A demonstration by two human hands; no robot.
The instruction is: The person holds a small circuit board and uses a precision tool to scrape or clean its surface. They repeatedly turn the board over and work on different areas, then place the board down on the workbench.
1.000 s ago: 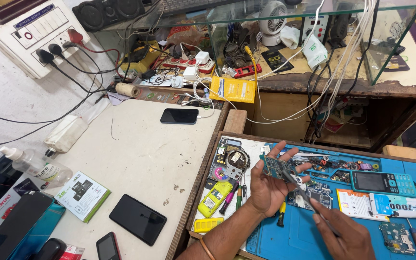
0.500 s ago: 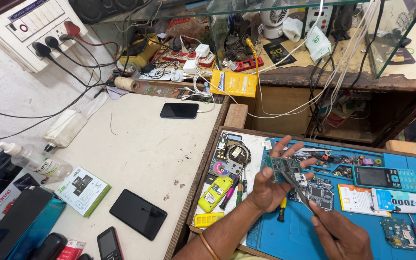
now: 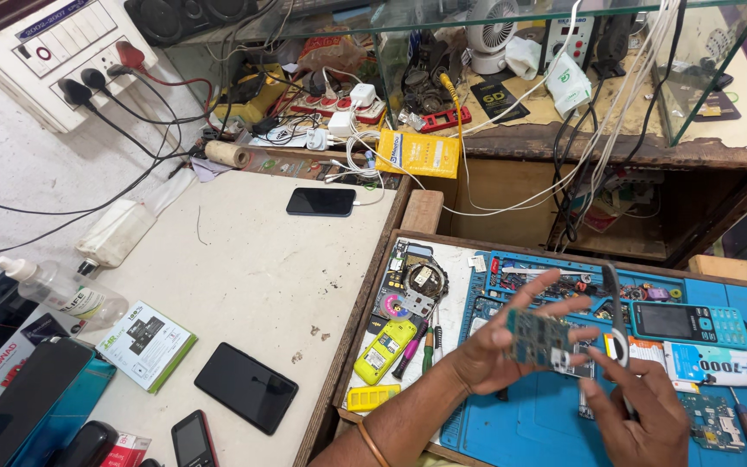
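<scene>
My left hand (image 3: 493, 350) holds a small green circuit board (image 3: 539, 337) by its edges above the blue work mat (image 3: 520, 428). My right hand (image 3: 641, 411) grips a thin dark tool (image 3: 616, 303) whose shaft points up beside the board's right end. Both hands hover over the mat's middle. A keypad phone with blue keys (image 3: 689, 323) lies just right of the hands.
A yellow phone body (image 3: 384, 350), screwdrivers and a round part lie on the tray's left. Black phones (image 3: 245, 387) (image 3: 321, 201), a green-white box (image 3: 146, 343) and a spray bottle (image 3: 62, 290) sit on the white table. Cables, chargers and a glass case crowd the back.
The view has shifted slightly. My right hand rose with the tool toward the board; my left hand keeps the board in roughly the same place.
</scene>
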